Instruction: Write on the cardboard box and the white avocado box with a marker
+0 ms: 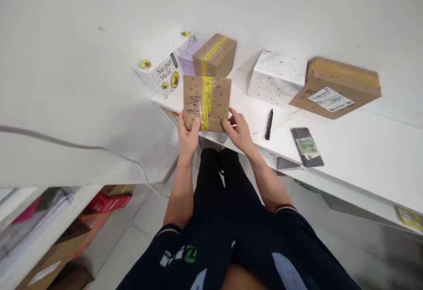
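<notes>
Between my two hands I hold a small brown cardboard box [218, 105] with yellow tape down its face and dark handwriting on its left side. My left hand [189, 133] grips its lower left corner, thumb on the face. At the lower right, my right hand [238, 129] is closed on the edge, thumb in front. The box is over the front edge of the white table [350, 144]. Behind it stands another taped brown box [216, 54]. To the right of my right hand lies a black pen [269, 124].
A white avocado-print box [161, 69] and a purple box [188, 58] stand at the left end. Further right are a white package [277, 76], a tilted brown box [337, 89] with a label, and a phone [307, 146]. A cable [99, 147] crosses on the left, above shelves [79, 202].
</notes>
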`<state>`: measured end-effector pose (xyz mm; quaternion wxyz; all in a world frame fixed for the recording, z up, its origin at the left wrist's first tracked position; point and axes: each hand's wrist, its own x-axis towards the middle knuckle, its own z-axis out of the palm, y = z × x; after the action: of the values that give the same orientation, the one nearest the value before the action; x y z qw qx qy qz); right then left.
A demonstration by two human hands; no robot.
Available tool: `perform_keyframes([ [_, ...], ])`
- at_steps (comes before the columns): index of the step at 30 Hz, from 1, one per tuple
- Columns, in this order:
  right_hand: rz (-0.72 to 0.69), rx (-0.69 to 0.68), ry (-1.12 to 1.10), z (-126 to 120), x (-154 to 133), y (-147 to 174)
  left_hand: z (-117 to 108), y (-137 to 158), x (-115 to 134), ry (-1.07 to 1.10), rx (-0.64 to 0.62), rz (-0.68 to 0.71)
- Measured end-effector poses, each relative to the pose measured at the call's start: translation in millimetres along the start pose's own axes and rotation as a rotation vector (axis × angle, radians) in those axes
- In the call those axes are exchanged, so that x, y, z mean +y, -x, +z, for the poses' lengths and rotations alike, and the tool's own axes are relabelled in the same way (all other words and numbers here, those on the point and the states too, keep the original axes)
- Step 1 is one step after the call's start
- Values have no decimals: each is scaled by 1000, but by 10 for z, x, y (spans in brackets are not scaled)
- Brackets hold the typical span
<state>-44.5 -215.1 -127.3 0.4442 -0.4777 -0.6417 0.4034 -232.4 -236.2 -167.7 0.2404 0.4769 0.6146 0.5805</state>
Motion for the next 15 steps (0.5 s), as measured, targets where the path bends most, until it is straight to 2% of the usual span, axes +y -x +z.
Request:
perform_keyframes([
  [4,49,-90,-83,431,2,-500,-210,-481,54,-90,118,-95],
  [6,40,-138,-136,609,30,-661,-208,-622,82,-182,208,-79],
  [8,26,-172,-174,720,58,-693,-160,-665,126,-298,254,-8],
  [11,55,-197,-176,711,122,-543,-36,-637,200,-467,218,160],
  [13,77,-196,-157,583,190,-382,52,-658,221,-539,132,244],
  [15,77,-173,-144,370,276,-216,115,-758,206,-592,59,254],
])
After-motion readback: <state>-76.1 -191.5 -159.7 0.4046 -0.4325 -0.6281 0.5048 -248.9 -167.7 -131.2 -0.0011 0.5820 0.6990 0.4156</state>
